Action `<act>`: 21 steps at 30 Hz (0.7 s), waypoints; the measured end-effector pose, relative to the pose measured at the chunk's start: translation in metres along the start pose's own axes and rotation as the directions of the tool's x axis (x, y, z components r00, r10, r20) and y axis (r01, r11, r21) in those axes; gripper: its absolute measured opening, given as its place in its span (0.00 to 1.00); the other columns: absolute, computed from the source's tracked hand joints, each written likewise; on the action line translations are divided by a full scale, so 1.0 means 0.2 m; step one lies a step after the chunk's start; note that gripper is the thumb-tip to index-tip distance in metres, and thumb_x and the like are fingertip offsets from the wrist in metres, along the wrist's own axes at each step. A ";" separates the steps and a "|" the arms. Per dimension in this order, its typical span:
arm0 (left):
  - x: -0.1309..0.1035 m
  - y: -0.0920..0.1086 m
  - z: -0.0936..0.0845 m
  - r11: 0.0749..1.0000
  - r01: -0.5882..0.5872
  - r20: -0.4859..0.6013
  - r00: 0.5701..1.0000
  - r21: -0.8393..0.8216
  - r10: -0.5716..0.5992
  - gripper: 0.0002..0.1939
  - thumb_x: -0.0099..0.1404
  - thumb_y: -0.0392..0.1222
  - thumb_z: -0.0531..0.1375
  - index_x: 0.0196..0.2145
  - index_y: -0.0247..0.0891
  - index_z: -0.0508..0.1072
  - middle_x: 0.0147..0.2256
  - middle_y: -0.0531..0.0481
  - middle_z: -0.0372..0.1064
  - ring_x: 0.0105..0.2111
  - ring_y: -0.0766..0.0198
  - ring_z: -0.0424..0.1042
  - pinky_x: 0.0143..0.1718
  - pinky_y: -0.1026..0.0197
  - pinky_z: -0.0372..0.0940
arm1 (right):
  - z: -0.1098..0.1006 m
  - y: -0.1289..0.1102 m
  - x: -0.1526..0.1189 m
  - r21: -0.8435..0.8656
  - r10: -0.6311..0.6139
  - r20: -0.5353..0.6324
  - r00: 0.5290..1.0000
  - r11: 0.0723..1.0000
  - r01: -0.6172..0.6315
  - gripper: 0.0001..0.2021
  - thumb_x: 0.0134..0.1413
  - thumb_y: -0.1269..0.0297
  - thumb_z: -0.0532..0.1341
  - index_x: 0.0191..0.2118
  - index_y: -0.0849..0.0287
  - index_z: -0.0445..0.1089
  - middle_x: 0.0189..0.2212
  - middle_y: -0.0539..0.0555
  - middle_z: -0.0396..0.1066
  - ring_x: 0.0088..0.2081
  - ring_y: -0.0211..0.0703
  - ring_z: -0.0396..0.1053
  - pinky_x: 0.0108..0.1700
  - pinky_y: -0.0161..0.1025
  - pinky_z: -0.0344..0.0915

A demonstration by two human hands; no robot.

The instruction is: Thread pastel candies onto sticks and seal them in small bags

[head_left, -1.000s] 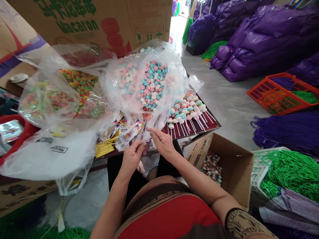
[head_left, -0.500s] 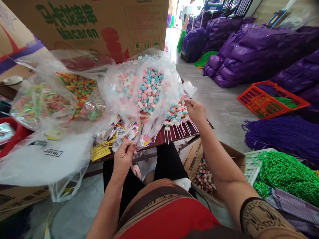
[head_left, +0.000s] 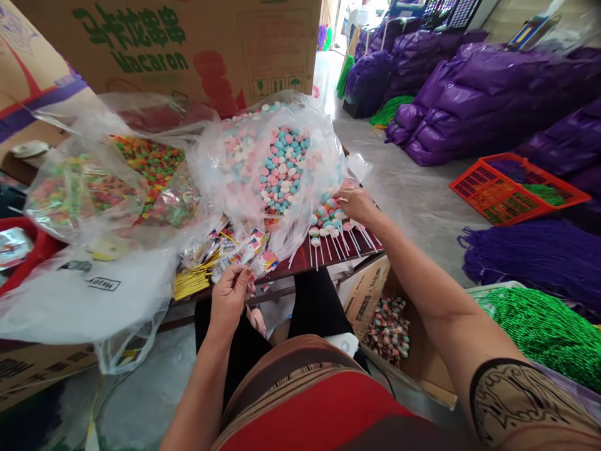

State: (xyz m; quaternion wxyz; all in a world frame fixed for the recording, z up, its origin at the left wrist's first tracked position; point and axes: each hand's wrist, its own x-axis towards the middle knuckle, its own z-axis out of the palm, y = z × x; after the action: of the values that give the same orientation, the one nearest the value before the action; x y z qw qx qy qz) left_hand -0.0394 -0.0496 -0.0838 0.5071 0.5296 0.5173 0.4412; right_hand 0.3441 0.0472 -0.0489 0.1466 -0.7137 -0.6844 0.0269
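Observation:
My left hand (head_left: 230, 291) is closed in a pinch at the table's front edge, on a small printed plastic bag (head_left: 250, 288) that its fingers mostly cover. More printed bags (head_left: 241, 250) lie just beyond it, beside a bundle of gold twist ties (head_left: 195, 279). Over the back of a pile of pastel candy skewers (head_left: 331, 219), my right hand (head_left: 357, 205) has its fingers pressed together; what they hold is hidden. White sticks from the skewers point towards me over the table edge.
A large clear bag of pastel candies (head_left: 284, 169) stands mid-table, with bags of colourful gummies (head_left: 154, 169) to its left. Below right is a cardboard box (head_left: 366, 300) of wrapped candies. An orange basket (head_left: 498, 194) and purple sacks (head_left: 469, 94) line the floor.
My right hand has moved left and slightly down over the skewers, its forearm reaching further in. My left hand stays near the same place, and the bag shows less beyond its fingers.

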 end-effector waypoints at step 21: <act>0.00 0.02 0.03 0.992 -0.047 -0.029 0.999 -0.121 0.043 0.16 0.63 0.54 0.67 0.34 0.39 0.74 0.22 0.56 0.70 0.20 0.71 0.66 0.21 0.69 0.59 | 0.00 -0.51 -0.20 -0.209 0.121 0.283 0.951 0.976 -0.062 0.22 0.69 0.56 0.54 0.50 0.66 0.80 0.48 0.71 0.80 0.54 0.61 0.76 0.52 0.48 0.69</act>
State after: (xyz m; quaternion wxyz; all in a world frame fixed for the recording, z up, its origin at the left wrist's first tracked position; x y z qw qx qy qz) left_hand -0.0331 -0.0506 -0.0809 0.5215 0.5033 0.4841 0.4903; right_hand 0.2428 0.0091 -0.0313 -0.0297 -0.7439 -0.6638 0.0716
